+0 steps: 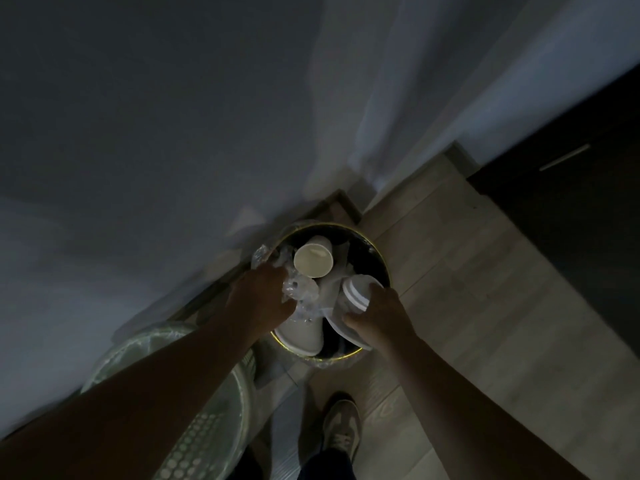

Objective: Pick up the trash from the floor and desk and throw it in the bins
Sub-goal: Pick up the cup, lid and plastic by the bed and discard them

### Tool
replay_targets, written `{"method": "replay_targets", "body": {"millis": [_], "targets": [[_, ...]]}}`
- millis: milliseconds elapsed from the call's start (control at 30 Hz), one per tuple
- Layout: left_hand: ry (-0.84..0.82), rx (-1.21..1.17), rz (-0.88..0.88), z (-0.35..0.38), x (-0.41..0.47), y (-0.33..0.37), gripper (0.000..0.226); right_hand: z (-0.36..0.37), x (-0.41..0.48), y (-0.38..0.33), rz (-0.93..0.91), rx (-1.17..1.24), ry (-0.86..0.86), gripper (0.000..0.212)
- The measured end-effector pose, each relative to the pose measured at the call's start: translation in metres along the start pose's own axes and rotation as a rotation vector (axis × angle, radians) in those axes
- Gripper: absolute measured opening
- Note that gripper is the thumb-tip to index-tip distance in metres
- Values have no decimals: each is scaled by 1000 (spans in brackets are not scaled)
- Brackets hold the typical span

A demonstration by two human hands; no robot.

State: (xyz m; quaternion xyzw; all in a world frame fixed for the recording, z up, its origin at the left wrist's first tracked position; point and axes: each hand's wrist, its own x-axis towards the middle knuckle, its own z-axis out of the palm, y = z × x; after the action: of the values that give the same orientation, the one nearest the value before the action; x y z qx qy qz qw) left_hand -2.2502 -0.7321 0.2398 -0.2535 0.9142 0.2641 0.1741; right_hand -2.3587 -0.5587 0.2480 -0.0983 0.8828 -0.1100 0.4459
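Head cam, pretty dark: both hands were right over the round bin (375,254), which was stuffed full. My left hand (263,292) had its fingers curled into the crumpled plastic (299,289), gripping it, next to 1 paper cup (313,260). My right hand (377,313) was wrapped round a white lid (356,291) at the bin's right side.

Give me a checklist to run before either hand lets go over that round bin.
1. Left hand over the round bin: ok, it grips crumpled plastic inside the rim.
2. Right hand over the bin: ok, it holds a white lid above the opening.
3. Room left in the bin: not ok, a paper cup and other trash are piled to the rim.
4. Room in the mesh bin beside it: cannot tell, the left arm hides its opening.
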Motion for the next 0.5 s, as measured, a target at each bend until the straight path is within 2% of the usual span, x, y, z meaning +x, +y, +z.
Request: {"method": "replay_targets", "body": {"millis": [100,333,500], "targets": [[-106,93,24,-17,-13,5,37,-15,-21,0,-20,-56,-17,63],[-146,196,56,-83,-50,24,43,-55,-88,-26,-97,-65,13,53],[-151,203,4,-159,-86,53,35,-91,-150,-67,-195,-73,104,43]]}}
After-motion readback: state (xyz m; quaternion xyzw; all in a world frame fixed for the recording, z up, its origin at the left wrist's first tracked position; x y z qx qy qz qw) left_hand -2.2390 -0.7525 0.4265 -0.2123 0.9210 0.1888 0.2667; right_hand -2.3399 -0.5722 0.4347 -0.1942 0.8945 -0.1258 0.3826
